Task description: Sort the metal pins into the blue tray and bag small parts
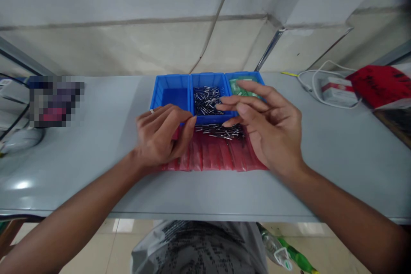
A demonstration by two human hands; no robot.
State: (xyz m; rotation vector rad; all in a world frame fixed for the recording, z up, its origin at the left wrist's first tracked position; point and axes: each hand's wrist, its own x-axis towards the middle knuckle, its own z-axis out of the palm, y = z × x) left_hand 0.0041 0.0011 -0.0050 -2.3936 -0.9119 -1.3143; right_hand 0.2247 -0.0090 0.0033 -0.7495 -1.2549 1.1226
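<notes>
Three blue bins stand side by side: the left bin (173,95) shows a bare floor, the middle one holds many small metal pins (207,100), and the right one holds green-and-white packets (243,88). In front of them, more metal pins (226,131) lie on a row of red plastic bags (210,154). My left hand (165,132) is closed, thumb and forefinger pinched together before the left and middle bins; anything between them is too small to name. Over the right bin and the bags' right end, my right hand (269,124) has its fingers apart, with nothing visible in it.
A white-and-red box (337,90) with a white cable and a red bag (379,85) lie at the right. At the left are a white mouse-like object (24,140) and a pixelated patch. The wall rises behind the grey table (96,145); bottles (295,257) stand below.
</notes>
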